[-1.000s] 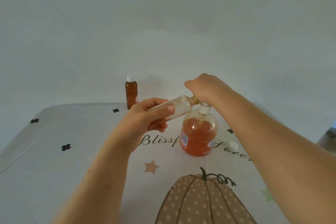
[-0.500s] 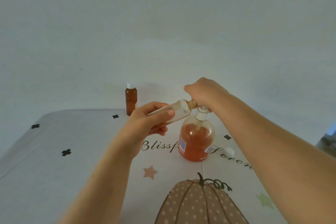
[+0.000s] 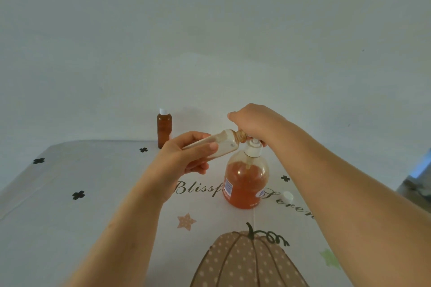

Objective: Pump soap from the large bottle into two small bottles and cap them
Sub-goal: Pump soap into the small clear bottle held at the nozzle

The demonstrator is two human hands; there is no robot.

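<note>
The only readable writing is dark cursive script printed on the white pumpkin-patterned cloth (image 3: 70, 228) that covers the desk: "Blissf" (image 3: 198, 190) runs from the middle of the cloth to the left side of the clear round plastic pump bottle of orange soap (image 3: 246, 184), which hides the rest of the word. A second word beginning "Sere" (image 3: 292, 204) comes out to the right of that bottle, with its end hidden. The bottle bears a blue-and-white label (image 3: 228, 190) on its left side and a smaller one (image 3: 261, 193) low on its right, both too small to read.
</note>
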